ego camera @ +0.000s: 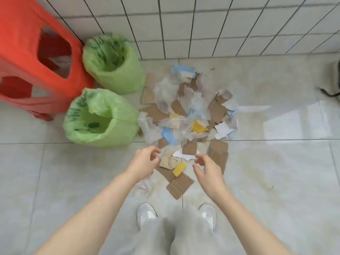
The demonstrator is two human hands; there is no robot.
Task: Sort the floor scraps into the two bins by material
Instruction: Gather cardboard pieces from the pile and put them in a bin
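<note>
1. Your left hand [145,161] hovers above the near edge of the scrap pile [185,124], fingers loosely curled and holding nothing.
2. Your right hand [207,172] does likewise, empty.
3. The two green-lined bins [103,124] stand just left of the pile.

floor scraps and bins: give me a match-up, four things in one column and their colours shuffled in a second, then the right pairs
Things:
1. stool
2. nearer bin
3. ridged scrap between the left hand and the right hand
4. folded cardboard piece nearest the shoes

Colours:
A. brown
B. yellow
C. red-orange
D. green

Pairs: 1-C, 2-D, 3-B, 4-A
</note>
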